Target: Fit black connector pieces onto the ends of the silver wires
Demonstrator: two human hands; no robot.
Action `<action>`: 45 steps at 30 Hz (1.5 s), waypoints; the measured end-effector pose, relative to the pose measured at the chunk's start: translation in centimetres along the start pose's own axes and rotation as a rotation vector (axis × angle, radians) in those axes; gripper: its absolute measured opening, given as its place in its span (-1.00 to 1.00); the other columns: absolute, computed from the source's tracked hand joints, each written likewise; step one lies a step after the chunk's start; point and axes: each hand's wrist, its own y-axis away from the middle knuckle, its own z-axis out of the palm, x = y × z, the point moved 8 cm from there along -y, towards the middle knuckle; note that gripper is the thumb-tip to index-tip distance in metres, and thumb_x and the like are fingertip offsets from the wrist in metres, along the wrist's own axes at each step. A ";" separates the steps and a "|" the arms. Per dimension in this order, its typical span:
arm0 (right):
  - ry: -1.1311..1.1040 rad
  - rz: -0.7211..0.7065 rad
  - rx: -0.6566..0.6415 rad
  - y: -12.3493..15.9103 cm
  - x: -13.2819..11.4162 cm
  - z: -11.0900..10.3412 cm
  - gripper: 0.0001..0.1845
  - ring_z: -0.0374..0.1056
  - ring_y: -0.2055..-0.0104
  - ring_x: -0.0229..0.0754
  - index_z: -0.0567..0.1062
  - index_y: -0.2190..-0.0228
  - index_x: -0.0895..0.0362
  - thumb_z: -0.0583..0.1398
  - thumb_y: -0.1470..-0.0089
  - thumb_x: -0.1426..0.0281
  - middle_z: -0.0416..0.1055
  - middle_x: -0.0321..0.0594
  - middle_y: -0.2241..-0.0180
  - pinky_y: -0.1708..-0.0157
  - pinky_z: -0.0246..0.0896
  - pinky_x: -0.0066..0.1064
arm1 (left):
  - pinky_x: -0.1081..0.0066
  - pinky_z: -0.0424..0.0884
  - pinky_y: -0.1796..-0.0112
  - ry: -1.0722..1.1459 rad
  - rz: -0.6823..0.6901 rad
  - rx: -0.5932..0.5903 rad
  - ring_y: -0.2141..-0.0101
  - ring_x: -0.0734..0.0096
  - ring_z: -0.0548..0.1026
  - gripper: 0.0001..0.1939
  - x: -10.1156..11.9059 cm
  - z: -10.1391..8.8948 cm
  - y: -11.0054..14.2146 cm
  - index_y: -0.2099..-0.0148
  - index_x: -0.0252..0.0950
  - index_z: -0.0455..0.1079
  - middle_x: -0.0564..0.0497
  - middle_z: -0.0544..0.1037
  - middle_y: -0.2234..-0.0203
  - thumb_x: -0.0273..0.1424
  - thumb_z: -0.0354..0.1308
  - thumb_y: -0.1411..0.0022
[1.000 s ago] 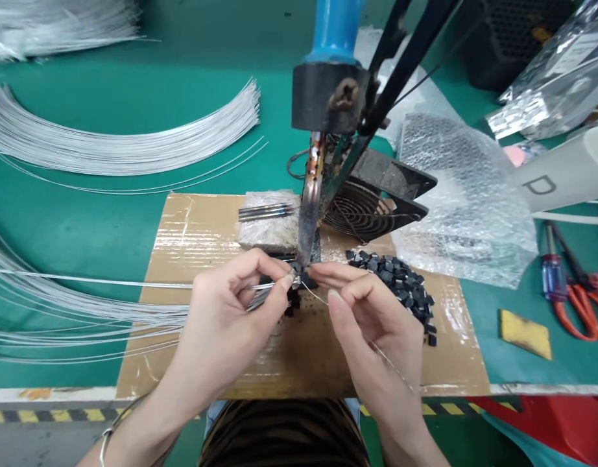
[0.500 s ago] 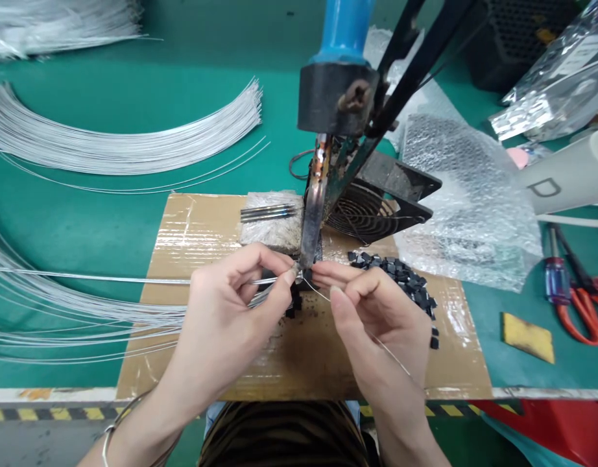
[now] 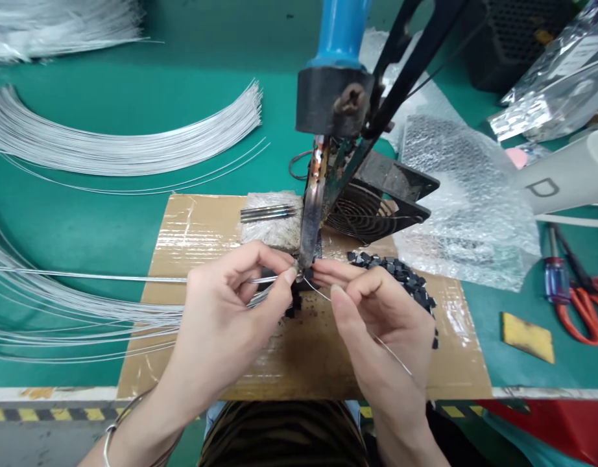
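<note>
My left hand (image 3: 231, 308) pinches the end of a thin pale cable (image 3: 95, 277) between thumb and forefinger, right beside the tip of a soldering iron (image 3: 311, 224). The iron is clamped upright, with its blue handle on top. In my right hand (image 3: 381, 318) is a thin solder wire (image 3: 320, 291); its free end reaches the tip and its tail trails over the palm. My right fingertips are close to a small black piece by the tip. The fingers and the tip hide the exact joint. More pale cables (image 3: 153, 316) run under my left hand.
Behind the iron stands a black fan (image 3: 371, 207). Small black pieces (image 3: 401, 279) lie heaped on the cardboard (image 3: 279, 370) at right. A pad with metal tips (image 3: 267, 213), a cable bundle (image 3: 148, 152), a yellow sponge (image 3: 528, 337) and red-handled cutters (image 3: 584, 318) lie around.
Almost nothing has changed. My left hand has shifted very slightly left, and both hands keep their hold at the iron's tip.
</note>
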 end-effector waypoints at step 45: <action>0.074 -0.027 0.021 0.1 -0.1 0.1 -0.76 0.61 -0.04 -0.10 0.45 0.41 0.03 0.26 -0.30 0.52 0.67 -0.23 0.03 -0.13 0.54 -0.20 | 0.48 0.38 0.42 0.019 -0.005 -0.002 0.38 0.44 0.56 -0.91 -0.1 -0.1 0.3 0.31 -0.20 0.56 0.07 0.68 0.32 -0.47 0.35 -0.27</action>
